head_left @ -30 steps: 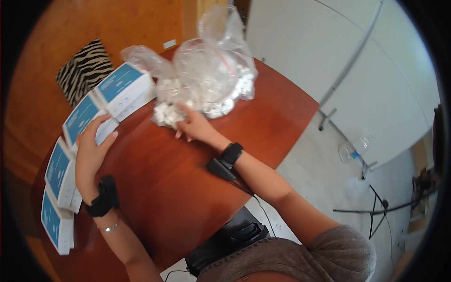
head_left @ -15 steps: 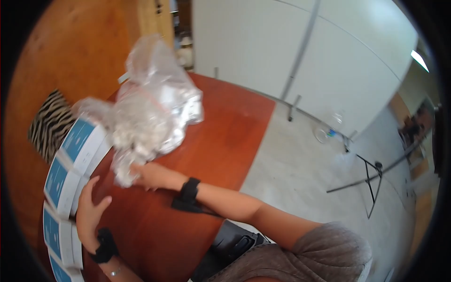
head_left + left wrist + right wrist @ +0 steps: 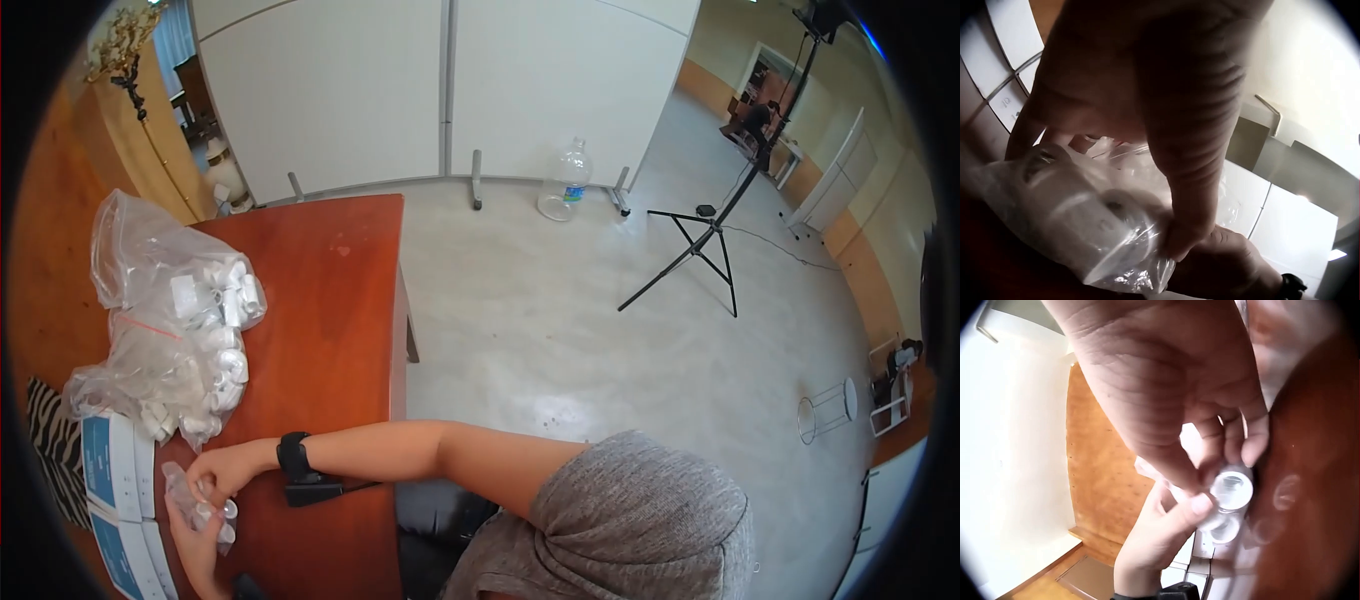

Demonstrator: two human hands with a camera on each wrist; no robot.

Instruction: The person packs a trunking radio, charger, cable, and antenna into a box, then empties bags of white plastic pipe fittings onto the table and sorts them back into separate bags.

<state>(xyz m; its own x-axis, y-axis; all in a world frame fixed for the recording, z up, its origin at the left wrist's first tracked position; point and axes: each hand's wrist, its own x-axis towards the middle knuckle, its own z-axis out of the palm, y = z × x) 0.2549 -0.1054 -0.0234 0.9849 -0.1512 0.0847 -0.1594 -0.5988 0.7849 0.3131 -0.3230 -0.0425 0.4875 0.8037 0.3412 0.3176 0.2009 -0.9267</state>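
Note:
A small clear plastic bag point(image 3: 1129, 250) holds several short white tube-like pieces point(image 3: 1233, 489) with round open ends. My left hand point(image 3: 197, 550) grips the bag from the near side, its thumb pressed against the plastic in the left wrist view. From above, my right hand point(image 3: 232, 468) pinches the bag's upper part between thumb and fingers, close to the left thumb. Both hands are over the table beside the row of blue-and-white boxes point(image 3: 125, 465). What exactly the right fingertips pinch is partly hidden by the hand.
Large clear bags point(image 3: 165, 340) of white pieces lie at the table's far left, beyond the hands. The brown table point(image 3: 320, 300) ends at a right edge. A zebra-pattern cushion point(image 3: 55, 450) is behind the boxes. On the floor stand a clear bottle point(image 3: 566, 185) and a black tripod point(image 3: 715, 230).
The head view has swung to the right. My right hand has come from the large bags to the left hand with a small bag; the left hand, earlier beside the boxes, now grips that bag too.

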